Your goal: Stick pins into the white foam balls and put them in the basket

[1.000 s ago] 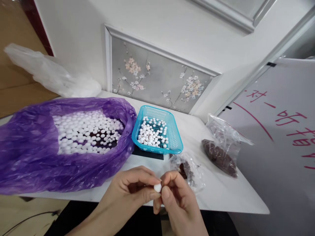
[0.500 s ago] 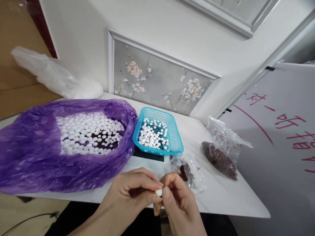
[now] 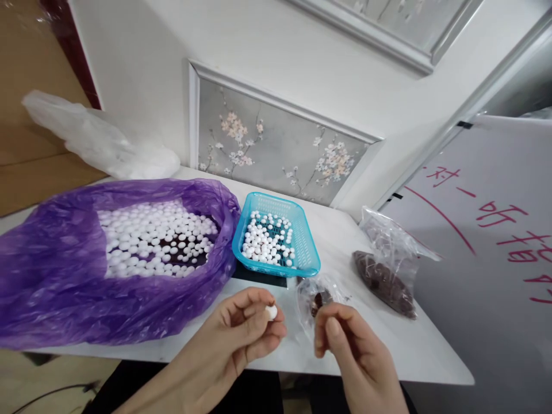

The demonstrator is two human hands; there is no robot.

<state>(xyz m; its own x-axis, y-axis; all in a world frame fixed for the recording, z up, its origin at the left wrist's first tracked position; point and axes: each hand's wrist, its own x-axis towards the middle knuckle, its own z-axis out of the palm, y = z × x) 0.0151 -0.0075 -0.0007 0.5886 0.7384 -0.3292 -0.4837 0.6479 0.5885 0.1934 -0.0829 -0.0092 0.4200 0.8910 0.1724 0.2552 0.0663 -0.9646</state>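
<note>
A small white ball (image 3: 271, 312) sits between the thumb and fingers of my left hand (image 3: 241, 333), above the table's front part. To the right, my right hand (image 3: 356, 351) hovers apart from it with loosely curled fingers. Its thumb and fingertips look separated, and I see nothing between them. Just behind those fingers lies a small clear plastic bag (image 3: 307, 302) with dark brown bits inside, partly covered by the hand. Many similar white balls (image 3: 261, 244) lie in a light-blue plastic basket (image 3: 308, 253) beyond my hands.
A large purple plastic bag (image 3: 142, 313) full of white balls spreads over the left side. At right rests a clear bag of brown material (image 3: 383, 282), near a whiteboard (image 3: 495, 276) with red writing. Behind the white table (image 3: 414, 356), a framed flower picture (image 3: 276, 149) fills the wall.
My hands have come apart. The left keeps the white ball and has shifted slightly up; the right has moved away to the right, beside the small clear bag.
</note>
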